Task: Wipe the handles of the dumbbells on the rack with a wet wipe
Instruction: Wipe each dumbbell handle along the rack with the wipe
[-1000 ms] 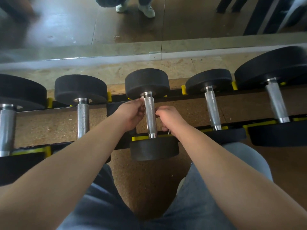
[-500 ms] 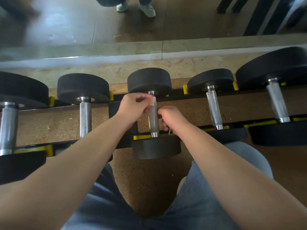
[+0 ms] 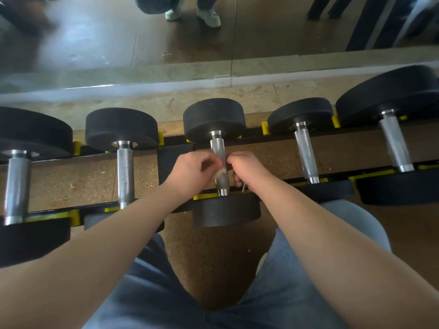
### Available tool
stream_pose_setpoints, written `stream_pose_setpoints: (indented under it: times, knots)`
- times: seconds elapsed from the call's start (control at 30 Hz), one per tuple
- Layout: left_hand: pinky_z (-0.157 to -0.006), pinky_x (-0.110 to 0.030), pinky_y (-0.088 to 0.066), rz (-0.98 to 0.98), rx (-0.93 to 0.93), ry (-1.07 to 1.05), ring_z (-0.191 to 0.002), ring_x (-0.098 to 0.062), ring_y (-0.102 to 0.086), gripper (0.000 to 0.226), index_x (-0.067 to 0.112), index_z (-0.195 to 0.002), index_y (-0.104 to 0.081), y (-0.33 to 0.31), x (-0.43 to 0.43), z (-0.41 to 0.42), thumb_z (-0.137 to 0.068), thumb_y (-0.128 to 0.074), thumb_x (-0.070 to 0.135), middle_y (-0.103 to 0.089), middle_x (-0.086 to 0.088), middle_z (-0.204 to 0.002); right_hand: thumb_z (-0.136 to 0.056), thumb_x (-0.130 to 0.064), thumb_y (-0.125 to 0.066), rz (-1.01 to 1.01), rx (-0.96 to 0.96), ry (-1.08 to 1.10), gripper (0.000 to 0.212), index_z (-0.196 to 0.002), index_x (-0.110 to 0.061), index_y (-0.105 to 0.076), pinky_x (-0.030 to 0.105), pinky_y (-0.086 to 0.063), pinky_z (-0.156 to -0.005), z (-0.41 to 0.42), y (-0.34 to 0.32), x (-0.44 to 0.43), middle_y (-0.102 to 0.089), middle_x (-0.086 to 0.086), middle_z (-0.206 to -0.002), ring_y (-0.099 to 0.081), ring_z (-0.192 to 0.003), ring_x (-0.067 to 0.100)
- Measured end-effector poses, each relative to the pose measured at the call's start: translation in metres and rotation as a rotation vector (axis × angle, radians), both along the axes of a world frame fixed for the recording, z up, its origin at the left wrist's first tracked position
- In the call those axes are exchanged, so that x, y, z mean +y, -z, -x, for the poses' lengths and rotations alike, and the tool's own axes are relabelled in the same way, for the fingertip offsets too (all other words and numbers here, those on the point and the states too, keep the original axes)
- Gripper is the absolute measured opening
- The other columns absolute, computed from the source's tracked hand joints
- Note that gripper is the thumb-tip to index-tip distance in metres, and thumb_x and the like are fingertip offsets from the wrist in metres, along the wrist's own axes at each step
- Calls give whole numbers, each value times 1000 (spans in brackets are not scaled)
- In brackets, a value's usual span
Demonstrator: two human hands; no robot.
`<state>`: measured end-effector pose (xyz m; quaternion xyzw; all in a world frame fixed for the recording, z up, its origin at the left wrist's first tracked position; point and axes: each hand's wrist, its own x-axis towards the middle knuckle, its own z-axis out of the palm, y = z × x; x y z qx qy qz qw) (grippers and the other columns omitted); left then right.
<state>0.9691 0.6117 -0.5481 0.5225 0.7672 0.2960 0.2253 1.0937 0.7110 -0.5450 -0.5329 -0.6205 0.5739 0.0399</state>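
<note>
Head view: left grip (image 3: 192,172) has slid down the handle (image 3: 217,148) from far end to middle, pinching the wipe (image 3: 220,173); right grip (image 3: 247,169) pinches its other end. This dumbbell (image 3: 213,119), midway along the rack (image 3: 173,141), looks about half wiped.

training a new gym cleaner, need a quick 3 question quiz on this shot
1. The left grip and right grip are both at which dumbbell handle?
A) leftmost
B) middle of the five
C) rightmost
2. True or false: the left grip holds nothing.
3. How many dumbbells show on the rack?

Key
1. B, the middle handle.
2. False: it pinches a wet wipe against that handle.
3. Five.
</note>
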Motion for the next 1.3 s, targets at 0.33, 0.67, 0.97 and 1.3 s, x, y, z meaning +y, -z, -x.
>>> stream_pose_setpoints:
  times: [0.33,0.67,0.97,1.3]
  knots:
    - [-73,-11,-47,-138,102,176,-78,-4,-64,11,24,-90,-78,15,-16,4,-83,-82,31,-70,10,-85,-103,-19,-48,-88,15,-27,18,-107,-26,-64,28,-45,-53,-1,1,-2,-66,8,-93,-53,-61,16]
    - [-84,-31,-59,224,-317,-55,-86,-4,-69,18,27,-80,-76,2,-19,-8,-74,-90,37,-75,10,-87,-104,-19,-48,-75,-22,-8,21,-115,-24,-66,23,-44,-48,2,1,0,-66,6,-91,-51,-57,14]
    - [-89,-31,-61,2,-710,-460,-97,-14,-74,11,16,-93,-78,-1,2,-12,-85,-83,22,-78,0,-96,-104,-20,-51,-55,-6,11,28,-129,-21,-62,23,-46,-47,2,5,1,-67,10,-92,-53,-56,13]
    - [-76,-28,-61,205,-718,-371,-71,-8,-68,21,10,-94,-74,3,-13,-9,-83,-85,24,-77,-6,-90,-105,-17,-47,-53,7,-27,14,-107,-28,-55,25,-44,-49,2,0,1,-62,10,-84,-50,-56,14]
